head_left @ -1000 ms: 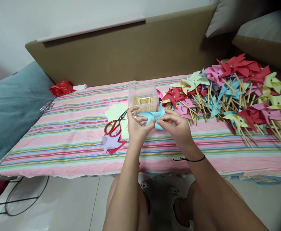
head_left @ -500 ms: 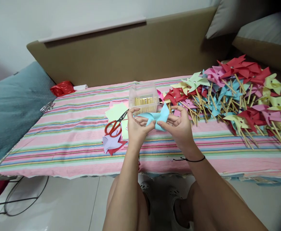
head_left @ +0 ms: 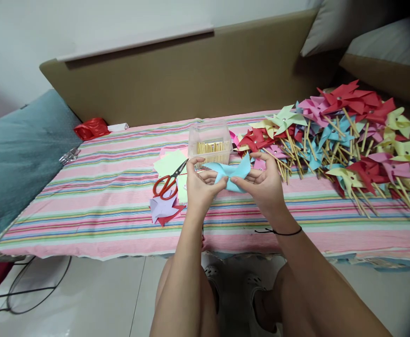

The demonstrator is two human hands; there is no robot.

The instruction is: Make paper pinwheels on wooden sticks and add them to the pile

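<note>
Both my hands hold a light blue paper piece (head_left: pixel 232 174) folded like a pinwheel, just above the striped cloth (head_left: pixel 113 206). My left hand (head_left: pixel 200 185) pinches its left side with thumb and fingers closed. My right hand (head_left: pixel 264 183) grips its right side, fingers curled around a raised flap. Right behind the hands stands a clear plastic box of wooden sticks (head_left: pixel 210 142). Red-handled scissors (head_left: pixel 167 182) lie to the left on pale paper squares (head_left: pixel 169 161).
A big heap of finished coloured pinwheels on sticks (head_left: pixel 345 140) covers the right of the cloth. Purple and red folded papers (head_left: pixel 162 209) lie near the scissors. A red bag (head_left: pixel 91 128) sits far left, beside a teal cushion (head_left: pixel 18 154). A cable (head_left: pixel 32 290) lies on the tiled floor.
My right hand has shifted slightly right and opened wider round the blue paper, lifting its right flap up. The left hand stays pinched in place.
</note>
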